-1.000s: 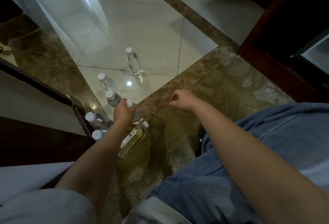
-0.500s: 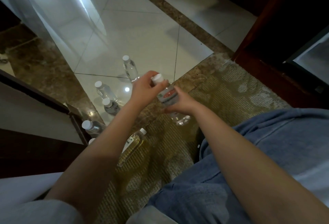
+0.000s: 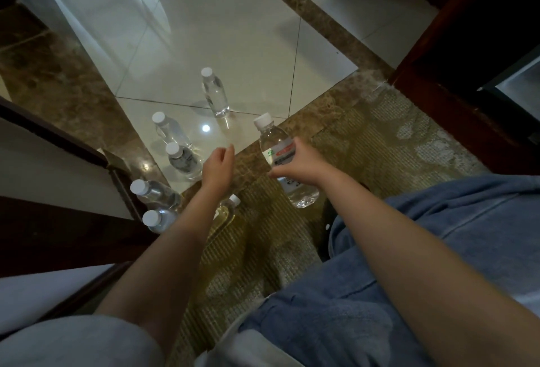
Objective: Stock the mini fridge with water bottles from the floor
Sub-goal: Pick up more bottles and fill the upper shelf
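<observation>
Head view, containers first: what do we log?

– We log one clear water bottle [image 3: 277,147] with a white cap and a printed label, tilted with its cap pointing away from us. The right hand [image 3: 298,162] is wrapped round its middle and holds it off the floor, above the seam where the brown stone border [image 3: 327,95] meets the rug [image 3: 380,139]. The left hand [image 3: 217,166] hangs with loosely curled fingers and holds nothing.

– And the stock on the floor?

– We count five capped clear bottles. A lone bottle [image 3: 214,93] stands on the pale tiles [image 3: 233,31]. A pair [image 3: 182,158] stands nearer, close together, just beside the left hand. Two more [image 3: 155,191] sit against the dark wooden panel [image 3: 58,220] on the left. A sixth bottle [image 3: 225,212] holds yellowish liquid and lies on the rug, partly hidden by the left forearm. How full the clear bottles are we cannot tell.

– Edges and room?

– The tiles beyond the lone bottle are bare. A dark red wooden frame [image 3: 423,80] bounds the right side. Behind it only a corner of the mini fridge [image 3: 514,80] is in view, well apart from the held bottle. Our denim-clad leg [image 3: 438,250] fills the lower right, and rug lies between the two forearms.
</observation>
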Demonstrator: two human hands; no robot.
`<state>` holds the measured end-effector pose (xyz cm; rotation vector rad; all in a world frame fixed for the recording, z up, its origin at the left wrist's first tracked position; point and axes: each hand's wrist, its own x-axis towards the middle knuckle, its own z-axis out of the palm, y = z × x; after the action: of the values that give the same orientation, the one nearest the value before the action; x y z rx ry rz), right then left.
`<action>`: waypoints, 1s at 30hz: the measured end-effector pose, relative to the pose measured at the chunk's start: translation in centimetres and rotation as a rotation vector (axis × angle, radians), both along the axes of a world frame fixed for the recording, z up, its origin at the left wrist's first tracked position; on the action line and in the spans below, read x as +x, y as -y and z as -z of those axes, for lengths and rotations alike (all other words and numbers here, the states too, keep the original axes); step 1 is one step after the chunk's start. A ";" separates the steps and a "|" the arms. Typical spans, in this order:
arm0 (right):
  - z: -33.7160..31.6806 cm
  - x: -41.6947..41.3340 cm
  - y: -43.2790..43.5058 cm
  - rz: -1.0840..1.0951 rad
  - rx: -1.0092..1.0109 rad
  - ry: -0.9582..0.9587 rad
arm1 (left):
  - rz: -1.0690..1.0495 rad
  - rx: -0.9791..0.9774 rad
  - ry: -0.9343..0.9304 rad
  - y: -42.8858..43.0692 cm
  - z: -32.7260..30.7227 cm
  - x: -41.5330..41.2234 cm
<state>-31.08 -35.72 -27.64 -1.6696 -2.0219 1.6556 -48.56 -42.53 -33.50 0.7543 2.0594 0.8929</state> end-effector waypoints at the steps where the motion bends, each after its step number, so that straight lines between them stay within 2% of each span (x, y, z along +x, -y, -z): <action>1: 0.1 0.0 0.1 0.000 -0.005 0.001 | 0.048 -0.126 -0.011 0.8 1.9 -0.7; 3: 0.2 -0.1 0.3 -0.002 -0.022 -0.004 | 0.134 -0.353 0.007 2.6 5.3 -1.8; 5: 0.5 -0.1 0.5 0.000 -0.019 0.007 | 0.137 -0.482 0.027 4.3 7.2 -2.1; 8: 0.9 -0.1 0.8 -0.001 -0.011 0.034 | 0.171 -0.568 -0.002 6.1 9.3 -1.9; 14: 1.3 0.2 0.9 0.014 -0.031 0.062 | 0.333 -0.687 -0.213 7.7 12.7 -2.3; 24: 1.4 0.1 0.8 0.006 -0.025 0.092 | 0.372 -0.719 -0.359 7.4 13.2 -2.4; 27: 1.1 0.1 0.7 0.002 -0.014 0.088 | 0.334 -0.660 -0.298 7.6 12.7 -2.5; 30: 0.6 0.3 0.6 0.014 -0.002 0.084 | 0.224 -0.565 -0.143 6.6 11.0 -1.9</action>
<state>-30.81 -36.30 -28.26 -1.7791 -2.0395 1.6103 -50.46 -49.16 -44.47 0.7244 2.1466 0.1150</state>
